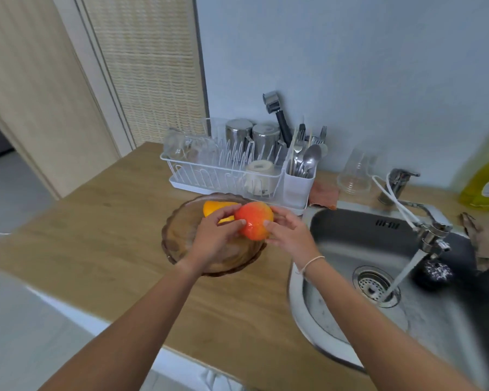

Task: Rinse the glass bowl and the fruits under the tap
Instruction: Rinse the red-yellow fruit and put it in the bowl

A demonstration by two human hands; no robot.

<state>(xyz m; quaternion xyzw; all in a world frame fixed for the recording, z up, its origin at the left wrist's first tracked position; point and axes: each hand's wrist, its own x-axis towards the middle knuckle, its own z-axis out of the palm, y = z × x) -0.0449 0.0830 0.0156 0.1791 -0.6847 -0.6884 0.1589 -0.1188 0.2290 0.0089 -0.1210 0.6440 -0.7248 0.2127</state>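
Observation:
A brown-tinted glass bowl (pixel 181 235) with a scalloped rim sits on the wooden counter left of the sink. Above its right side I hold a red-orange fruit (pixel 254 222) between both hands. My left hand (pixel 216 234) grips its left side and my right hand (pixel 287 231) touches its right side. A yellow-orange fruit (pixel 216 208) lies in the bowl behind my left hand, partly hidden. The tap (pixel 429 235) hangs over the steel sink (pixel 350 241) and water runs from it toward the drain.
A white dish rack (pixel 226 176) with cups, glasses and cutlery stands behind the bowl. An upturned glass (pixel 355 172) and an orange cloth (pixel 323 194) sit by the wall. A yellow bottle (pixel 486 176) is at the far right; a dark scrubber (pixel 434 273) lies in the sink.

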